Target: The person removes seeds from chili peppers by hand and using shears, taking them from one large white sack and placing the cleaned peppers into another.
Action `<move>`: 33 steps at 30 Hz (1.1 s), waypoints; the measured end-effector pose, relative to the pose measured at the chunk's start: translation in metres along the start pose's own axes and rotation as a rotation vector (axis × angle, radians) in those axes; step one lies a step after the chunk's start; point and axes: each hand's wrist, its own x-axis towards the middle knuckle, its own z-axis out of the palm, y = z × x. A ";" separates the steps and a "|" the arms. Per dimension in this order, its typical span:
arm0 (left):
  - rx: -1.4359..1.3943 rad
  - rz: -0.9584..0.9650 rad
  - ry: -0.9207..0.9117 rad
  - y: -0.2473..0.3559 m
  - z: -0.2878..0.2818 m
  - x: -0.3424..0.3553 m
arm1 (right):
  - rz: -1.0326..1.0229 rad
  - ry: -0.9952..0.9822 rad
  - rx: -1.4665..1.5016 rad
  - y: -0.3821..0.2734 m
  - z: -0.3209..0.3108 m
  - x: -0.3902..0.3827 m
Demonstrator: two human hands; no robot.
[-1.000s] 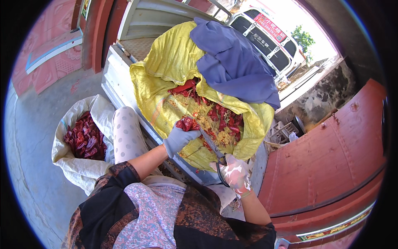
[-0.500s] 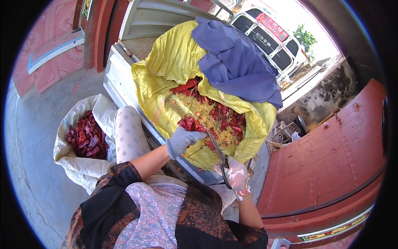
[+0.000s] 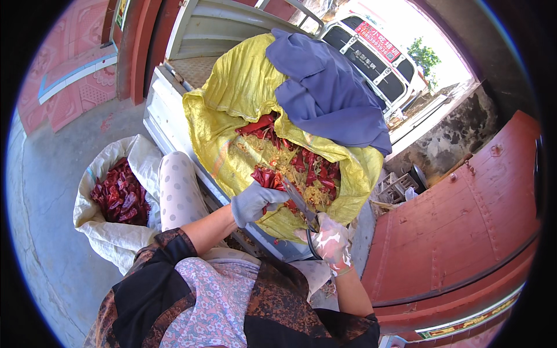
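Observation:
My left hand (image 3: 253,203), in a grey glove, is closed round a bunch of dried red chilies (image 3: 268,177). In my right hand (image 3: 332,242), gloved in a pink and white pattern, is a pair of scissors (image 3: 306,211) with black handles. The blades are parted and reach up to the chilies beside my left fingers. Beneath both hands lies an open yellow woven sack (image 3: 217,139), holding more red chilies (image 3: 316,168) and a heap of pale stem clippings (image 3: 272,152). Whether the blades touch a stem is too small to tell.
At my left, next to my knee, stands a white sack (image 3: 101,232) filled with dark red chilies (image 3: 123,194). The yellow sack rests on a cart bed (image 3: 168,110), with a blue-purple cloth (image 3: 331,87) over it. A red metal door (image 3: 452,220) stands at the right; a vehicle (image 3: 371,55) is beyond.
The scissors have come up and left, their blades now wider apart and nearer the chilies in my left hand. My left hand has hardly moved.

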 end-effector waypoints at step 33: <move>1.614 0.433 0.059 -0.002 -0.048 0.011 | 0.576 0.132 -0.098 0.173 0.075 -0.081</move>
